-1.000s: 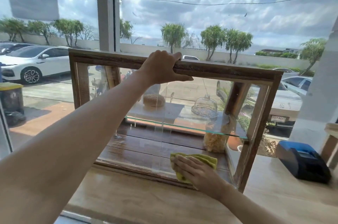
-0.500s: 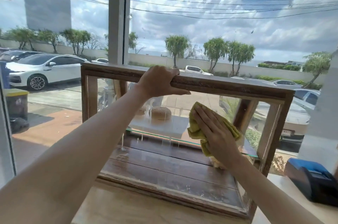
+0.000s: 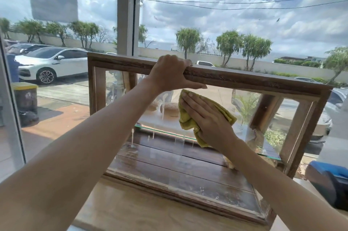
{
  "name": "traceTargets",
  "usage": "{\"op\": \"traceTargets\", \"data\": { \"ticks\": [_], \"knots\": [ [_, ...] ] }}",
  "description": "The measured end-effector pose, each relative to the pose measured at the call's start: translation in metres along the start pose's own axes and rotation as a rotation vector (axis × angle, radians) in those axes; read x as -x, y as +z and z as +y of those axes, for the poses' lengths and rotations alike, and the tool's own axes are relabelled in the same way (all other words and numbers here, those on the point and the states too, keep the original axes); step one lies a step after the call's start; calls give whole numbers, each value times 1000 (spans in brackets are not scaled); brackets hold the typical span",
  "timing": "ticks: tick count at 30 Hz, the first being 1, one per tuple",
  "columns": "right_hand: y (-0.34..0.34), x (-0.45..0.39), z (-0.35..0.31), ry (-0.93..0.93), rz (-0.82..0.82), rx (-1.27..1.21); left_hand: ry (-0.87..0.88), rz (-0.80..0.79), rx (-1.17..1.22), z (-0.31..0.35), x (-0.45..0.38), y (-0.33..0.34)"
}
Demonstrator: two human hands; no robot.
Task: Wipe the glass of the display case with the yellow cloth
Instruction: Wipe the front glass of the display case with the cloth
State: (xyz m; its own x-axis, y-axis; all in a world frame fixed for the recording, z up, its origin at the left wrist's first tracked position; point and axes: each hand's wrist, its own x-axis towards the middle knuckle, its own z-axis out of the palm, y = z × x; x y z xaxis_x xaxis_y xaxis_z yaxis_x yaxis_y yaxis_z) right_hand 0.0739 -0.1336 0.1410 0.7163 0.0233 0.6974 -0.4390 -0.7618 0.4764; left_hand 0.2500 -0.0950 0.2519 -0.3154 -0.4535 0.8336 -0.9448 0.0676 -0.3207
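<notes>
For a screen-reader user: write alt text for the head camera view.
A right hand presses a yellow cloth flat on the front glass of a wooden display case, while the left hand grips its top edge; white drips streak the pane.

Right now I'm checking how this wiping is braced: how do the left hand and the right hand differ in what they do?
The left hand curls over the case's wooden top rail; the right hand lies flat, fingers spread. The left hand holds no cloth, while the right hand presses the yellow cloth against the front glass. The left hand sits higher than the right hand. Both are bare and touch the same display case.
</notes>
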Motion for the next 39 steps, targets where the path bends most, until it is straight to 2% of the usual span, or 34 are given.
{"op": "traceTargets", "data": {
  "ticks": [10,15,21,27,30,35,39],
  "knots": [
    [14,10,-5,-78,-54,24,-22,19,23,2,2,2],
    [37,44,-25,-116,-90,48,-4,45,19,1,3,3],
    [70,95,-55,-160,-123,17,-33,-18,-4,3,3,0],
    [97,150,-85,-322,-394,34,-53,-43,-32,5,3,-2],
    [102,160,-92,-306,-470,7,-69,-67,-60,6,3,-4],
    [94,156,-88,-345,-368,33,-90,-99,-31,10,5,-8],
    [69,137,-81,-215,-170,-120,-95,-106,-7,10,5,-8]
  ]
}}
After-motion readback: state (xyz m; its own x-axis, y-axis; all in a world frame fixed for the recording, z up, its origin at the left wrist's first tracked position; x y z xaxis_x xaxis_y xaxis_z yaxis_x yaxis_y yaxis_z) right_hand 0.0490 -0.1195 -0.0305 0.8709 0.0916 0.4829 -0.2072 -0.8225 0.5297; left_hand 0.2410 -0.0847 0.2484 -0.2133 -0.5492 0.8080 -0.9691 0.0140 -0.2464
